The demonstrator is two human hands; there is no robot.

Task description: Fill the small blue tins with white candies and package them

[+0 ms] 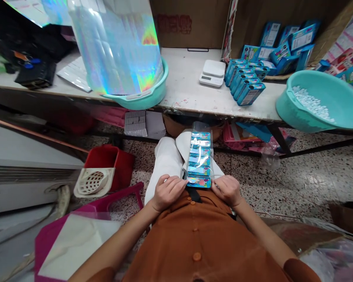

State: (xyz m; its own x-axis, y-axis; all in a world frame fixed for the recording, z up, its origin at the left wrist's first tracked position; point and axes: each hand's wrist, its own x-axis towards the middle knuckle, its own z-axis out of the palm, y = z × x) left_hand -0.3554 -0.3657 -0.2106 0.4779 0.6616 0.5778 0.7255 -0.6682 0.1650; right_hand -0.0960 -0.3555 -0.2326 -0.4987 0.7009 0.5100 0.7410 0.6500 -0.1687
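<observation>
Across my lap lies a clear plastic sleeve (pixel 212 150) with a row of several small blue boxes (pixel 200 159) inside it. My left hand (pixel 170 190) pinches the near left corner of the sleeve, its fingers curled together. At the near right corner, my right hand (pixel 227 189) is closed on the plastic too. The nearest blue box sits between the two hands, close to my brown shirt. The fingertips on both sides are partly hidden at the sleeve's edges.
The white table (pixel 182 74) ahead bears a small scale (pixel 212 73), stacked blue boxes (pixel 245 84), a teal basin (pixel 291 105) of white pellets and another basin (pixel 141 101) holding shiny holographic sheets (pixel 117 47). A red bin (pixel 123 166) and a magenta stool (pixel 44 243) stand at left.
</observation>
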